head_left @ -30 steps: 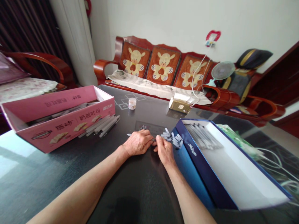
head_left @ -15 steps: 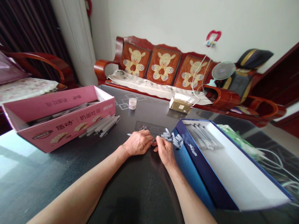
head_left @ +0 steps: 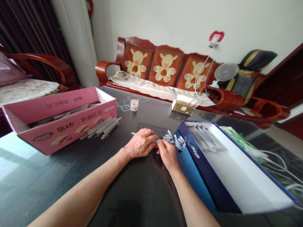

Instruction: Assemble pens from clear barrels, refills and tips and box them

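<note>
My left hand (head_left: 141, 143) is closed round a slim pen, its pale tip (head_left: 133, 133) sticking out on the left. Most of the pen is covered by my fingers. Fingertip to fingertip with it, my right hand (head_left: 167, 152) pinches a small grey piece that looks like a pen cap (head_left: 155, 141); the fingers partly hide it. Just beyond my right hand lies a loose pile of short grey pen caps (head_left: 180, 142), against the blue box (head_left: 233, 171). Inside that box several grey pens (head_left: 207, 138) lie side by side at the far end.
To the left stands a pink box (head_left: 68, 127) with pens inside, and several pens (head_left: 104, 128) lie along its front. A small round tub (head_left: 134, 105) and a tissue box (head_left: 182, 106) are farther back on the dark table (head_left: 139, 192). A green packet (head_left: 243, 142) and white cables lie at right.
My left hand has shifted slightly, covering the small dark bits behind it, and the pen tip has moved up and right. The fingers of my right hand have turned a little.
</note>
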The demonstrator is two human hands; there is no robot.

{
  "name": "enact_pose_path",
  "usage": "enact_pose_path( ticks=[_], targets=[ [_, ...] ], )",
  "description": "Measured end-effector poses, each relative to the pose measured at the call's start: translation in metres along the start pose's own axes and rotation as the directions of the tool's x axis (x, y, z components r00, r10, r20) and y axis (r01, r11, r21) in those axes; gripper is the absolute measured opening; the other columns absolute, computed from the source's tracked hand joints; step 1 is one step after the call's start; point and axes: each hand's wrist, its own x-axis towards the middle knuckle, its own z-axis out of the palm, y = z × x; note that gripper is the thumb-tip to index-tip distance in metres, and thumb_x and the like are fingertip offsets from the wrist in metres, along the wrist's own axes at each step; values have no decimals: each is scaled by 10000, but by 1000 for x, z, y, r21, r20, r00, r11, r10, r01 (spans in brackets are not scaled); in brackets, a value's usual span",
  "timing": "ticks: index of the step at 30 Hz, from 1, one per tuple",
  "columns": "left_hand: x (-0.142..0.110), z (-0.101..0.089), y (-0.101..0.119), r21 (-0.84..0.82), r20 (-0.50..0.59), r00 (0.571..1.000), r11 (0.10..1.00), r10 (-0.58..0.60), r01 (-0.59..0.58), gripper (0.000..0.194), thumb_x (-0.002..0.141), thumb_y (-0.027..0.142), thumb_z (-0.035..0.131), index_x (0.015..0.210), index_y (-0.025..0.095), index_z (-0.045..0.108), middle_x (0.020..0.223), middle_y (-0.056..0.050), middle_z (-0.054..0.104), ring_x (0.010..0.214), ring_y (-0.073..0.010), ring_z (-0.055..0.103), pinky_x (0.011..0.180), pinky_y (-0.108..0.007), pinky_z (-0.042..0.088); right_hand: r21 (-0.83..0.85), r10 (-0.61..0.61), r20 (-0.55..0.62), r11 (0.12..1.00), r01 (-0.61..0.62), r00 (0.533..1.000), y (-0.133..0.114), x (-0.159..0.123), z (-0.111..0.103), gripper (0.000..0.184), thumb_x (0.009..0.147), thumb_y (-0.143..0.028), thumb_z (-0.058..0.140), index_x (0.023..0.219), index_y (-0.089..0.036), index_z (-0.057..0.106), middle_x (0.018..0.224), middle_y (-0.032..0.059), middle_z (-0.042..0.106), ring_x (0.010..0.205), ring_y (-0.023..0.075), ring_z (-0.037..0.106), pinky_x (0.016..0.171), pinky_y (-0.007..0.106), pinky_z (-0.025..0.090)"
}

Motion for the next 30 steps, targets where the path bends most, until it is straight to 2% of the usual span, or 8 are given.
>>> enact_pose_path(
  ticks=[5,10,16,19,22,26,28,30],
  targets=[
    [1,3,1,-111,-219,931,955,-293,274,332,904,318,444,672,150,612,663,-34,570,635,-122,526,636,-239,415,138,128,-127,984,-110,984,9,4,2,439,823,-556,532,773,-149,688,703,64,700,497,127,581,485,239,473],
    [1,8,-4,-378,9,767,708,-642,597,485,891,459,454,539,143,564,442,32,443,450,-68,409,497,-204,313,138,88,-50,987,-80,995,1,-3,9,444,829,-555,537,766,-145,697,714,74,701,498,115,568,434,212,422],
    [7,9,-5,-841,325,698,142,-638,521,293,778,422,625,840,136,649,644,6,607,518,-80,514,505,-193,405,230,88,182,965,-130,979,-7,-14,23,456,857,-549,507,808,-143,710,644,51,670,438,84,489,399,198,343],
    [11,6,-2,-882,446,637,-189,-628,431,351,683,266,710,1001,150,618,809,-28,650,603,-99,578,487,-187,446,252,100,255,954,-166,962,-6,-16,28,465,859,-554,504,812,-140,710,652,53,672,431,78,475,395,196,323],
    [15,5,-2,-874,487,602,-360,-633,328,372,651,157,686,1013,141,602,855,-41,643,589,-88,568,444,-175,444,221,89,304,962,-161,948,-8,-16,26,488,867,-568,476,801,-144,708,617,47,659,441,94,501,396,202,324],
    [16,3,-7,-896,439,575,-294,-690,332,353,640,105,592,991,133,606,769,-8,607,500,-60,491,410,-169,402,111,3,50,994,-8,999,-15,-8,7,463,878,-542,454,762,-156,681,583,31,635,538,137,589,499,229,427],
    [14,2,-12,-888,389,567,-132,-726,440,380,659,120,545,1031,152,613,711,16,587,455,-59,449,378,-166,337,9,-96,-191,995,100,977,-14,-1,-9,403,873,-503,465,793,-162,664,663,42,666,634,158,629,610,257,478],
    [11,1,-17,-802,288,594,150,-752,579,351,725,165,515,1056,176,630,659,25,583,463,-74,466,408,-174,343,-84,-168,-363,986,147,917,-5,6,-25,356,864,-467,464,824,-165,649,743,61,687,697,178,642,660,282,489]
  ],
)
